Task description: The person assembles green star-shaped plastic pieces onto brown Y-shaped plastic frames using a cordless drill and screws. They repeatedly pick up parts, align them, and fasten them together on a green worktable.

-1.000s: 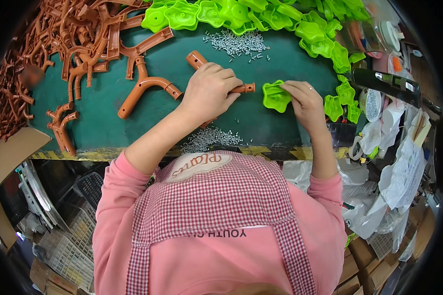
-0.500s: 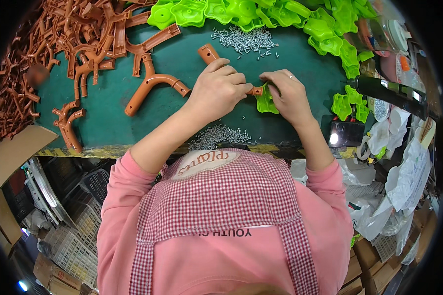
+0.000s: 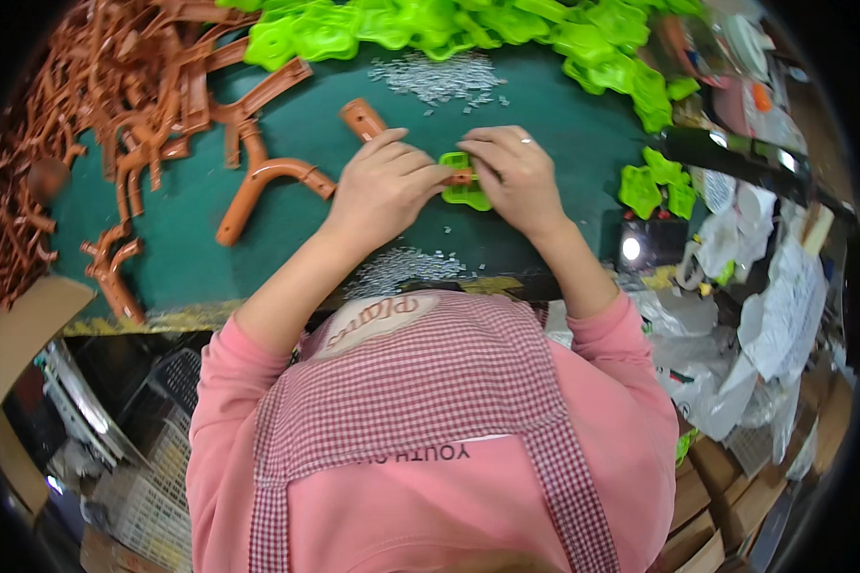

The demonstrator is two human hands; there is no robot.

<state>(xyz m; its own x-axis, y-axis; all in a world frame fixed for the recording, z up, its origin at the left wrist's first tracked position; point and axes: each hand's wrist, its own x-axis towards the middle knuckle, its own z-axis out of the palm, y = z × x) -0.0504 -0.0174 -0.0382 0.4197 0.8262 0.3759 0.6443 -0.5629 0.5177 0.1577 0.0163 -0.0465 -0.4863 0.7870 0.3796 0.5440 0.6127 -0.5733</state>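
My left hand [image 3: 380, 188] is closed around a brown plastic branch-shaped tube [image 3: 360, 116]. One end of the tube sticks out beyond the knuckles, and a narrow end shows between my two hands. That narrow end lies against a bright green leaf-shaped plastic piece [image 3: 464, 197]. The fingers of my right hand [image 3: 516, 180] are closed on the green piece's right side and partly cover it. My fingers hide how the two parts meet. A forked brown tube [image 3: 244, 208] lies on the green work surface [image 3: 564, 124], left of my left hand.
Small silver screws form a far pile [image 3: 440, 76] and a near pile [image 3: 406, 272]. Brown tubes [image 3: 153, 76] are heaped at left, green pieces [image 3: 354, 29] along the back. At right are a black cylindrical tool [image 3: 736, 158], a dark box [image 3: 654, 241] and plastic bags [image 3: 784, 306].
The green piece now sits around the tube's narrow end, flatter between my hands. My right hand has come closer to the left. The whole view has shifted slightly.
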